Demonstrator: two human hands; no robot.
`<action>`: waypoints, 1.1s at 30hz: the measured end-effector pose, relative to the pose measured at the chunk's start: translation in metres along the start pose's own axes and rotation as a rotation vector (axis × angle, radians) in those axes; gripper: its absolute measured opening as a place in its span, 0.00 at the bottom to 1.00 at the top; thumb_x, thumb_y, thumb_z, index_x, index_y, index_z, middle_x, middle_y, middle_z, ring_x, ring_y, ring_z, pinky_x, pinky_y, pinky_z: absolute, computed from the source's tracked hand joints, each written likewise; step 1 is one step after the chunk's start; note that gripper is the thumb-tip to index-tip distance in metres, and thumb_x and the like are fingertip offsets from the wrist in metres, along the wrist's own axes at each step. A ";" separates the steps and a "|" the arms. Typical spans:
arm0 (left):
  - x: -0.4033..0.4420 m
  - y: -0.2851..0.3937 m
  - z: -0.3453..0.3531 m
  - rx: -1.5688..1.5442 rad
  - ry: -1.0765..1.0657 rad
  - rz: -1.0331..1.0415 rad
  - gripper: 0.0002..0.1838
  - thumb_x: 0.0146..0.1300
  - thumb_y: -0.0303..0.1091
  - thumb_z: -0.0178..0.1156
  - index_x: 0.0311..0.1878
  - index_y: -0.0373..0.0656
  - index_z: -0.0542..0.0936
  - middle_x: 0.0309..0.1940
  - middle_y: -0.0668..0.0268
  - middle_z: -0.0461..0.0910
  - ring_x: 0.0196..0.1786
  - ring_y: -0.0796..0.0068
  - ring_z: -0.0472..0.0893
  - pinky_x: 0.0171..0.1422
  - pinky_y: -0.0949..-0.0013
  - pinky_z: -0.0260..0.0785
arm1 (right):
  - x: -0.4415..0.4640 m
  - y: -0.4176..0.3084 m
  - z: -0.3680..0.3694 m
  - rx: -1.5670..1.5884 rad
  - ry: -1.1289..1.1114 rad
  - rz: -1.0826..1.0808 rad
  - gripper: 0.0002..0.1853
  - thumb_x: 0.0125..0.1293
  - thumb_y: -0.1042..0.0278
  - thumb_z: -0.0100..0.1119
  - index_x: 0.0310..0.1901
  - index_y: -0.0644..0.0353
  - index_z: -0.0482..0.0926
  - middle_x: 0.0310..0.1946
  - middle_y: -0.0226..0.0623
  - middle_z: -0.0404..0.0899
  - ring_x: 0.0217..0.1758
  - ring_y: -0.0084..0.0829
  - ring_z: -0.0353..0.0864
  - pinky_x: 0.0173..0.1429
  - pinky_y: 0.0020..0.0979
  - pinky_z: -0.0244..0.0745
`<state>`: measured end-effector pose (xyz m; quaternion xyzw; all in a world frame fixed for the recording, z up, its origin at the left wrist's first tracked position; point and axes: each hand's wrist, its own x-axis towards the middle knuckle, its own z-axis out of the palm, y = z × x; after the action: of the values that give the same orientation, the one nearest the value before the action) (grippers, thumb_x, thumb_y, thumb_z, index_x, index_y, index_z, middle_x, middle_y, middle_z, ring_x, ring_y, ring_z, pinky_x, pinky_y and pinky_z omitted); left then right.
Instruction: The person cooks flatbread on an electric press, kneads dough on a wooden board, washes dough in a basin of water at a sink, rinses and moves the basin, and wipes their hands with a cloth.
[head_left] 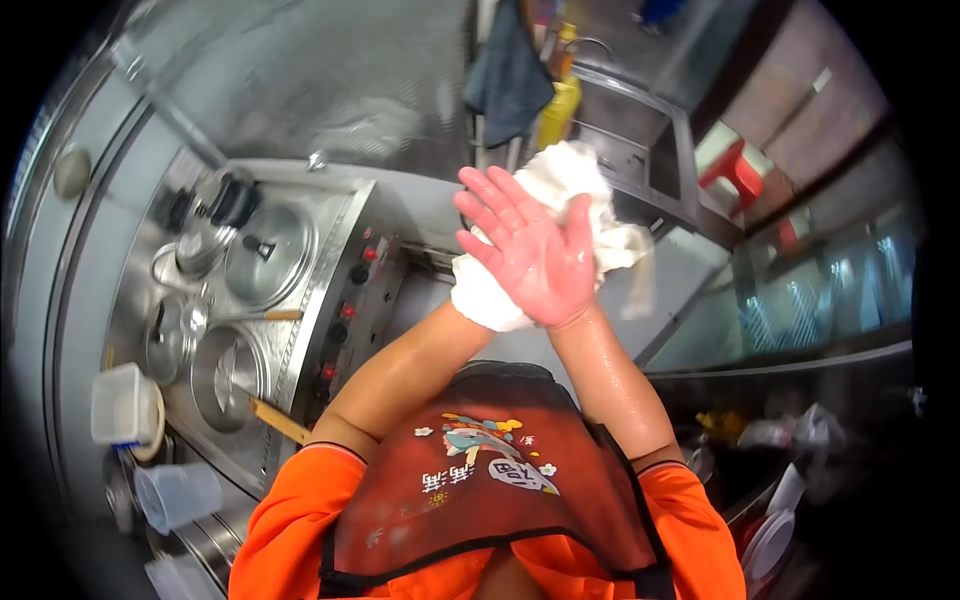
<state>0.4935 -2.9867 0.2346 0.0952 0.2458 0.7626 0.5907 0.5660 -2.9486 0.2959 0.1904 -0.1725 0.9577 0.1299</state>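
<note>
My right hand is raised in front of me, palm toward the camera and fingers spread. Its palm and forearm shine as if wet. Behind it is a crumpled white cloth, which shows above, to the right and at the lower left of the palm. My left forearm runs up into this cloth. The cloth covers my left hand, held around it behind the right one; its fingers are hidden. A dark red apron covers my front.
At left stands a steel stove with lidded pots and an open pot, a wooden handle sticking out. Plastic containers sit lower left. A sink, hanging grey cloth and yellow bottle are ahead.
</note>
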 end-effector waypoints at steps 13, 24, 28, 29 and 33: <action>0.072 -0.007 0.077 0.987 -0.190 -0.281 0.25 0.69 0.52 0.54 0.58 0.42 0.77 0.56 0.55 0.78 0.61 0.61 0.75 0.66 0.58 0.67 | -0.094 -0.054 -0.066 -0.131 0.690 -0.568 0.33 0.77 0.45 0.35 0.73 0.60 0.55 0.74 0.50 0.56 0.78 0.46 0.56 0.78 0.48 0.55; 0.144 -0.088 0.127 -0.573 -0.488 -0.286 0.37 0.76 0.59 0.39 0.71 0.33 0.55 0.66 0.44 0.66 0.66 0.48 0.70 0.73 0.45 0.60 | -0.044 -0.106 -0.049 -0.161 0.463 -0.684 0.24 0.78 0.53 0.38 0.67 0.58 0.65 0.64 0.42 0.70 0.69 0.40 0.68 0.72 0.42 0.64; 0.201 -0.123 0.142 -0.279 -0.309 -0.091 0.35 0.75 0.53 0.43 0.69 0.29 0.57 0.63 0.43 0.67 0.65 0.49 0.71 0.71 0.45 0.64 | -0.058 -0.137 -0.044 -0.300 0.714 -0.797 0.23 0.79 0.55 0.39 0.68 0.59 0.65 0.63 0.41 0.71 0.68 0.39 0.69 0.72 0.40 0.64; 0.221 -0.130 0.143 -0.186 -0.243 -0.047 0.35 0.75 0.52 0.44 0.69 0.30 0.57 0.63 0.43 0.67 0.65 0.50 0.72 0.71 0.46 0.65 | -0.060 -0.140 -0.056 -0.519 0.929 -0.876 0.23 0.78 0.58 0.40 0.68 0.60 0.64 0.63 0.41 0.71 0.68 0.37 0.69 0.72 0.38 0.64; 0.313 -0.179 0.091 0.551 -0.367 0.054 0.31 0.72 0.47 0.49 0.68 0.31 0.62 0.62 0.44 0.69 0.64 0.53 0.74 0.69 0.52 0.67 | -0.101 -0.176 -0.152 -1.502 1.000 -0.721 0.21 0.71 0.63 0.52 0.60 0.66 0.71 0.60 0.47 0.71 0.66 0.45 0.67 0.72 0.39 0.60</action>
<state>0.5971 -2.6342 0.1808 0.3936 0.3298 0.6529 0.5569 0.6633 -2.7495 0.1725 -0.3298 -0.5950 0.4709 0.5616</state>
